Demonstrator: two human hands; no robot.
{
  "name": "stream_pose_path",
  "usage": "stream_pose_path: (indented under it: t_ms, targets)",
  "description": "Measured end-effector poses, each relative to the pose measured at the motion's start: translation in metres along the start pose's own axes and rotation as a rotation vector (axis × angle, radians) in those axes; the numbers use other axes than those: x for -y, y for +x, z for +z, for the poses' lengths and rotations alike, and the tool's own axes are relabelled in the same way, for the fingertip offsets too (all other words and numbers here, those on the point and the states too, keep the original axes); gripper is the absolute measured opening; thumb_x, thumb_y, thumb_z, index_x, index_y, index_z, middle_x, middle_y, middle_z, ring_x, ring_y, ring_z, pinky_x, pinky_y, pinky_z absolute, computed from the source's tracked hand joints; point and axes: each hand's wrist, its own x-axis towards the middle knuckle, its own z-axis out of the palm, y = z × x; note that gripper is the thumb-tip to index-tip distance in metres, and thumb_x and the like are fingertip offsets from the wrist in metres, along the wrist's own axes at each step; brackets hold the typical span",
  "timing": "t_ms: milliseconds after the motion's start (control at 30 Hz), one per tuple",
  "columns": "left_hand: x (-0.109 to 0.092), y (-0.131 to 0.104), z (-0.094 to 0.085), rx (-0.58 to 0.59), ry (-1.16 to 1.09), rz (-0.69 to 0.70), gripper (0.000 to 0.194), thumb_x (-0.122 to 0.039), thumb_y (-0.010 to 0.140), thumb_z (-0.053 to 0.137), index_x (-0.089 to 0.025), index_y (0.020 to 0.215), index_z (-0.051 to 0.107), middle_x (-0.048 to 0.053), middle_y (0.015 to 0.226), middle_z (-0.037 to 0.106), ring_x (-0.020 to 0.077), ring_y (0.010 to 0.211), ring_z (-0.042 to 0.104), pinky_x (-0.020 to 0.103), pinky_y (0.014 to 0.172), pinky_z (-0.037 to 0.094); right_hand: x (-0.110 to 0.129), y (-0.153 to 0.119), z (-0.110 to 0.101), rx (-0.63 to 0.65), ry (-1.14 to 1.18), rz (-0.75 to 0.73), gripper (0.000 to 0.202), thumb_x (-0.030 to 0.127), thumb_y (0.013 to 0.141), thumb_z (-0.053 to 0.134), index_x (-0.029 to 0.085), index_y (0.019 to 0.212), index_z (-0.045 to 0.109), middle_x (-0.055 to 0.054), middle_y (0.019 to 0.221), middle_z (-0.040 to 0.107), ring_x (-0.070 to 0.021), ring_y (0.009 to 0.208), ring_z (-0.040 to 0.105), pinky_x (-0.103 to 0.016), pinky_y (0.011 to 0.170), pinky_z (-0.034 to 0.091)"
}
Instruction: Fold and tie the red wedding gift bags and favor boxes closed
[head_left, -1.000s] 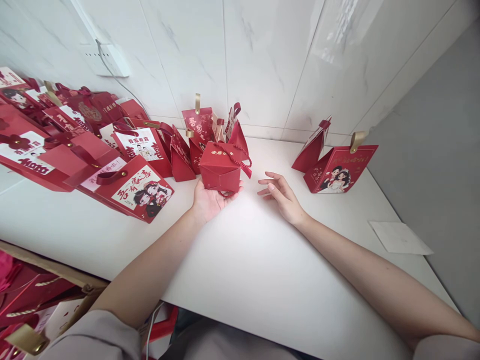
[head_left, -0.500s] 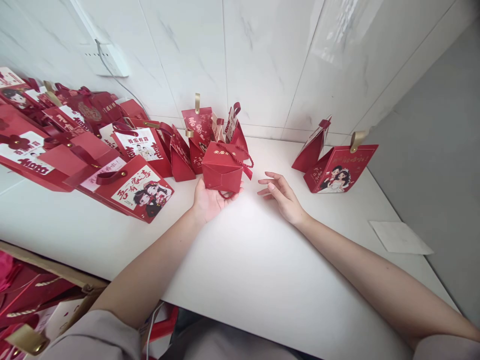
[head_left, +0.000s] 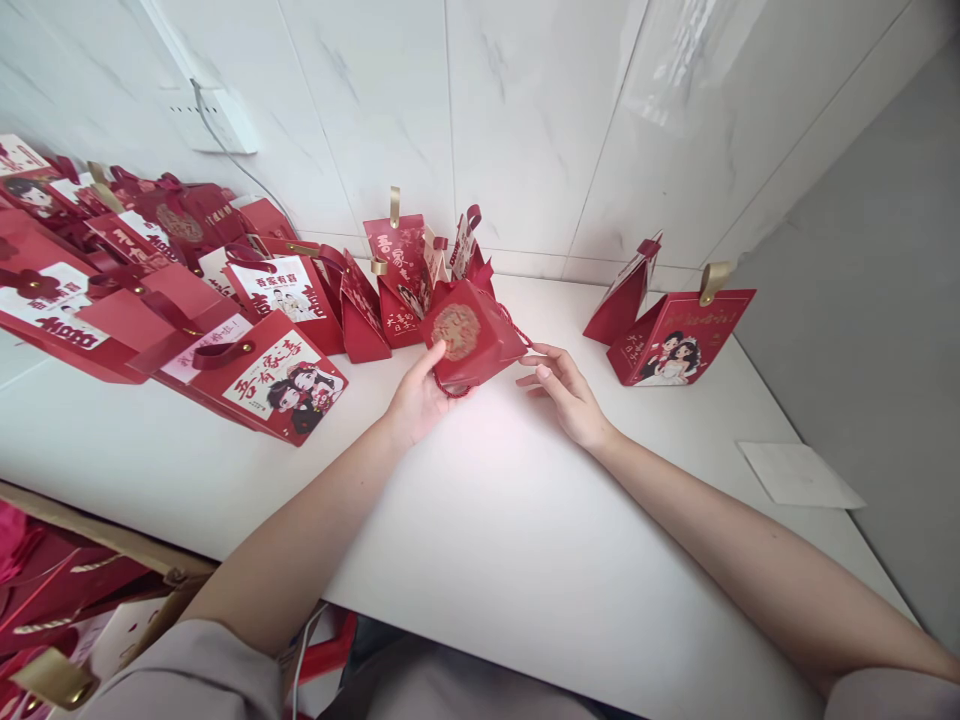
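A small red gift box (head_left: pixel 476 332) with a round gold emblem and twisted red cord handles is tilted in my left hand (head_left: pixel 420 402). My left thumb presses on its emblem side, and the other fingers are partly hidden beneath it. My right hand (head_left: pixel 566 395) hovers just right of the box, fingers apart, with its fingertips close to the cord. Whether they touch the cord I cannot tell. Several smaller red boxes stand behind the held one, among them a tall one with a gold loop (head_left: pixel 399 250).
Many red gift boxes (head_left: pixel 281 385) crowd the left of the white table (head_left: pixel 480 560). Two boxes (head_left: pixel 679 345) stand at the right, near a white sheet (head_left: pixel 799 475). A tiled wall with a socket (head_left: pixel 214 120) closes the back. A carton of red bags (head_left: pixel 67 590) sits lower left.
The box in my left hand has turned, so its gold emblem now faces up toward me and its cord points right. My right hand has barely moved.
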Motion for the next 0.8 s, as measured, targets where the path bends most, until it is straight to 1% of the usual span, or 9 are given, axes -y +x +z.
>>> stream_pose_path:
  t_ms: [67, 200, 267, 367, 433, 500, 600, 700, 800]
  targets:
    - [0.004, 0.001, -0.001, -0.003, 0.127, 0.109, 0.043, -0.033, 0.076, 0.072, -0.021, 0.116, 0.06, 0.01, 0.121, 0.064, 0.0248, 0.105, 0.063, 0.037, 0.088, 0.051, -0.001, 0.001, -0.001, -0.065, -0.006, -0.008, 0.041, 0.055, 0.091, 0.051, 0.031, 0.124, 0.047, -0.005, 0.128, 0.055, -0.0202, 0.102, 0.062, -0.038, 0.086, 0.05]
    - [0.009, 0.008, -0.009, -0.046, 0.304, 0.294, 0.064, -0.023, 0.065, 0.08, -0.024, 0.123, 0.054, 0.008, 0.127, 0.059, 0.027, 0.114, 0.058, 0.041, 0.095, 0.048, -0.001, 0.003, -0.004, -0.231, -0.035, -0.002, 0.036, 0.058, 0.093, 0.044, 0.029, 0.112, 0.054, -0.004, 0.126, 0.056, -0.021, 0.107, 0.059, -0.038, 0.088, 0.047]
    - [0.01, 0.012, -0.015, -0.02, 0.35, 0.309, 0.069, -0.02, 0.062, 0.081, -0.025, 0.125, 0.052, 0.008, 0.128, 0.058, 0.0271, 0.118, 0.056, 0.043, 0.098, 0.046, 0.0, 0.003, -0.004, -0.273, -0.033, 0.006, 0.038, 0.06, 0.093, 0.041, 0.028, 0.109, 0.055, -0.004, 0.125, 0.057, -0.0217, 0.108, 0.058, -0.039, 0.088, 0.048]
    - [0.011, 0.018, -0.021, 0.058, 0.406, 0.264, 0.067, -0.018, 0.064, 0.076, -0.024, 0.125, 0.05, 0.007, 0.12, 0.063, 0.027, 0.115, 0.058, 0.047, 0.1, 0.044, 0.001, 0.003, -0.003, -0.295, -0.003, 0.014, 0.04, 0.062, 0.092, 0.04, 0.028, 0.108, 0.056, -0.004, 0.125, 0.058, -0.0225, 0.113, 0.056, -0.04, 0.09, 0.047]
    - [0.013, 0.021, -0.025, 0.058, 0.454, 0.268, 0.065, -0.017, 0.064, 0.071, -0.022, 0.125, 0.049, 0.008, 0.115, 0.065, 0.0279, 0.113, 0.059, 0.048, 0.1, 0.044, 0.001, 0.003, -0.002, -0.29, 0.024, 0.022, 0.041, 0.063, 0.092, 0.039, 0.028, 0.108, 0.056, -0.005, 0.124, 0.059, -0.0225, 0.115, 0.056, -0.041, 0.092, 0.046]
    - [0.015, 0.024, -0.028, -0.013, 0.529, 0.327, 0.065, -0.014, 0.062, 0.069, -0.022, 0.124, 0.049, 0.009, 0.118, 0.063, 0.0282, 0.116, 0.057, 0.048, 0.103, 0.041, 0.0, 0.004, -0.002, -0.274, 0.049, 0.037, 0.043, 0.064, 0.092, 0.038, 0.027, 0.107, 0.056, -0.006, 0.12, 0.062, -0.0225, 0.112, 0.058, -0.041, 0.093, 0.045]
    - [0.016, 0.027, -0.033, -0.173, 0.634, 0.422, 0.059, -0.014, 0.063, 0.069, -0.021, 0.119, 0.05, 0.011, 0.127, 0.057, 0.0266, 0.123, 0.052, 0.046, 0.108, 0.038, 0.0, 0.004, -0.002, -0.256, 0.071, 0.056, 0.044, 0.064, 0.092, 0.038, 0.025, 0.102, 0.057, -0.005, 0.108, 0.067, -0.0217, 0.103, 0.062, -0.04, 0.092, 0.045]
    - [0.013, 0.027, -0.035, -0.268, 0.7, 0.51, 0.046, -0.023, 0.072, 0.065, -0.019, 0.117, 0.052, 0.013, 0.127, 0.056, 0.0247, 0.121, 0.054, 0.044, 0.107, 0.039, 0.002, 0.004, -0.002, -0.209, 0.094, 0.042, 0.046, 0.063, 0.094, 0.036, 0.023, 0.099, 0.057, -0.004, 0.084, 0.069, -0.0204, 0.084, 0.065, -0.038, 0.085, 0.048]
    - [0.007, 0.022, -0.031, -0.302, 0.73, 0.567, 0.033, -0.035, 0.083, 0.058, -0.02, 0.113, 0.056, 0.011, 0.125, 0.059, 0.0236, 0.119, 0.056, 0.044, 0.106, 0.039, 0.007, 0.002, -0.002, -0.208, 0.039, -0.014, 0.046, 0.062, 0.095, 0.035, 0.022, 0.093, 0.058, 0.001, 0.06, 0.06, -0.0184, 0.063, 0.06, -0.035, 0.074, 0.049]
